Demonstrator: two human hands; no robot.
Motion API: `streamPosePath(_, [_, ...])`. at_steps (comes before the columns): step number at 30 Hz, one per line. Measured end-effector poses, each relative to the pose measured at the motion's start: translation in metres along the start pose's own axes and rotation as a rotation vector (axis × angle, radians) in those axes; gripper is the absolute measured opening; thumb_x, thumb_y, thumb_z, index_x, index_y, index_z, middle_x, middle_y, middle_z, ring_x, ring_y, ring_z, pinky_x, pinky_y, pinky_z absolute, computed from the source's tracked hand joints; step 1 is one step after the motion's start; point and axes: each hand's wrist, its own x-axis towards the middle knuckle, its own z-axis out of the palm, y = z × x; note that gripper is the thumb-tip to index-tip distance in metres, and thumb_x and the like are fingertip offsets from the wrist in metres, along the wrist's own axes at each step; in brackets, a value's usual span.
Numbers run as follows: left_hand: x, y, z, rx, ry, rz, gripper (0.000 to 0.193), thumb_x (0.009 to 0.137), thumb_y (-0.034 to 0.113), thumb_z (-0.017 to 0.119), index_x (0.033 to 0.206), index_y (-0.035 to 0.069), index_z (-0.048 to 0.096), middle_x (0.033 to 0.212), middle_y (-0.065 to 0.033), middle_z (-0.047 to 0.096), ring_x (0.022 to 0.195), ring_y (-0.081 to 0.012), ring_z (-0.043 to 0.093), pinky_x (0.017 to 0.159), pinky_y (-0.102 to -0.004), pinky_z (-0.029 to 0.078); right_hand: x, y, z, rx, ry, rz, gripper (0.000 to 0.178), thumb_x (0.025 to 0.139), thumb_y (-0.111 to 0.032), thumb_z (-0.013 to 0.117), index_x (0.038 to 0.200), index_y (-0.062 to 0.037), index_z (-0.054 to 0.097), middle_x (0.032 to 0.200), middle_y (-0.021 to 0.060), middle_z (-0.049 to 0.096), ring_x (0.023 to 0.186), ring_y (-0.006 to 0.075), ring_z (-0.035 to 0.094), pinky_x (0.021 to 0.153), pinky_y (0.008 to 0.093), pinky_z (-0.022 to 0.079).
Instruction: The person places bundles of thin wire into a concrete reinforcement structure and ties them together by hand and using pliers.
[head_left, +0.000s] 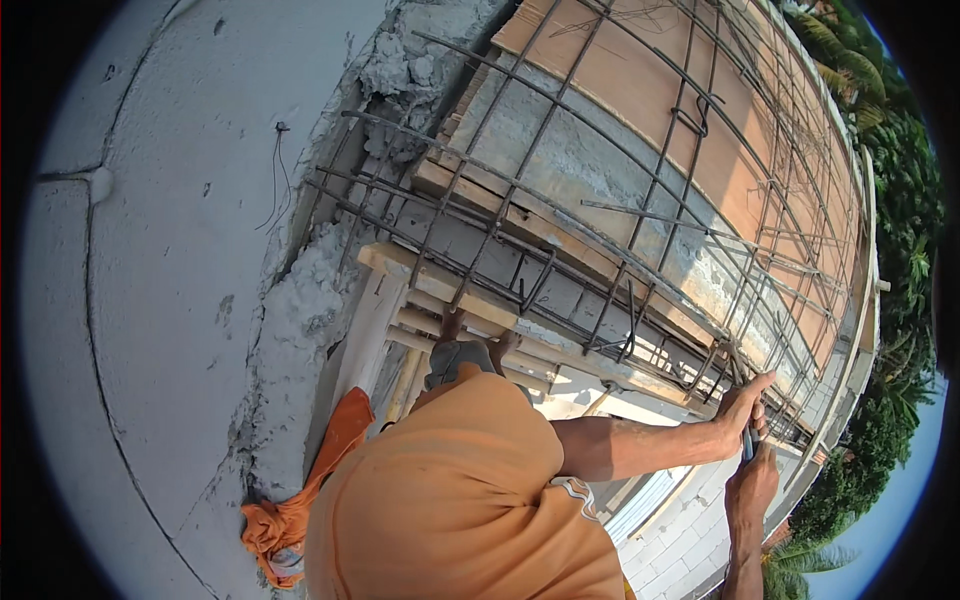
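Both my hands are together at the right, beside the steel reinforcing bars. My left hand is closed, its thumb stretched along the top; most of what its fingers hold is hidden. Just below it, my right hand is closed round the dark bluish handle of a hand tool. That tool looks like pincers, though its jaws cannot be made out clearly among the bars. Thin bars and stirrups run along the narrow trough close to my hands.
Orange-brown plywood lies under the bar mesh. Wooden formwork edges the trough. A grey concrete slab with broken edges fills the left. Orange cloth lies at lower left. Block wall stands below my arms; trees are beyond.
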Motion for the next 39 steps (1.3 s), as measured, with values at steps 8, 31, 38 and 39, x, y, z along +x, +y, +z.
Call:
streamPosePath(8, [-0.027, 0.032, -0.010, -0.111, -0.377, -0.141, 0.034, 0.089, 0.040, 0.067, 0.073, 0.013, 0.052, 0.062, -0.0013, 0.053, 0.064, -0.0200, 0.056, 0.072, -0.0407, 0.050, 0.010, 0.011, -0.018, 1.689, -0.891, 0.619, 0.039, 0.090, -0.025, 0.069, 0.096, 0.0125, 0.062, 0.065, 0.0125, 0.061, 0.046, 0.0217, 0.057, 0.040, 0.0342, 0.047])
streamPosePath(31, [-0.030, 0.036, -0.009, -0.014, -0.254, -0.141, 0.039, 0.086, 0.047, 0.068, 0.096, 0.012, 0.055, 0.087, -0.0096, 0.063, 0.084, -0.0252, 0.064, 0.085, -0.0482, 0.052, 0.009, 0.008, -0.030, 1.652, -0.922, 0.640, 0.033, 0.098, -0.026, 0.057, 0.099, 0.0068, 0.061, 0.066, 0.0080, 0.052, 0.044, 0.0130, 0.045, 0.034, 0.0251, 0.030])
streamPosePath(38, [-0.023, 0.033, 0.004, -0.065, -0.075, -0.103, 0.030, 0.093, 0.031, 0.055, 0.072, 0.015, 0.041, 0.054, 0.0018, 0.037, 0.049, -0.0157, 0.041, 0.060, -0.0413, 0.045, -0.006, 0.019, -0.013, 1.967, -0.820, 0.541, 0.087, 0.094, -0.070, 0.036, 0.121, 0.0107, 0.053, 0.090, 0.0224, 0.066, 0.063, 0.0273, 0.071, 0.047, 0.0302, 0.057])
streamPosePath(39, [-0.024, 0.031, 0.012, -0.085, -0.014, -0.101, 0.029, 0.093, 0.030, 0.055, 0.072, 0.015, 0.041, 0.054, 0.0019, 0.037, 0.048, -0.0156, 0.041, 0.059, -0.0412, 0.045, -0.023, 0.015, -0.004, 2.155, -0.670, 0.635, 0.099, 0.091, -0.077, 0.026, 0.123, 0.0133, 0.051, 0.086, 0.0227, 0.067, 0.068, 0.0299, 0.072, 0.059, 0.0354, 0.062])
